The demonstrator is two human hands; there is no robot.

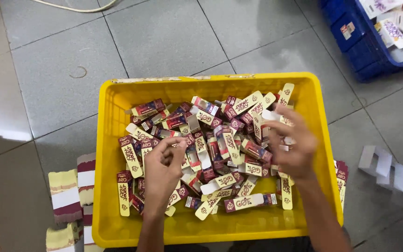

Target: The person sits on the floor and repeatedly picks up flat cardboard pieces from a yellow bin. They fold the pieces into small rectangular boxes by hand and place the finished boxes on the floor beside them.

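A yellow plastic crate (113,196) on the tiled floor holds several small maroon and cream cartons (220,144), folded up with loose flaps. My left hand (162,172) hovers over the crate's left half, fingers loosely curled, thumb and forefinger nearly touching with nothing seen between them. My right hand (292,144) is blurred over the right half, its fingers bent around a small cream carton (272,116) at the fingertips.
Stacks of flat maroon and cream carton blanks (68,196) lie on the floor left of the crate, more at its right edge (341,179). A blue crate (364,46) with printed sheets stands at top right. White folded inserts (383,165) lie at right.
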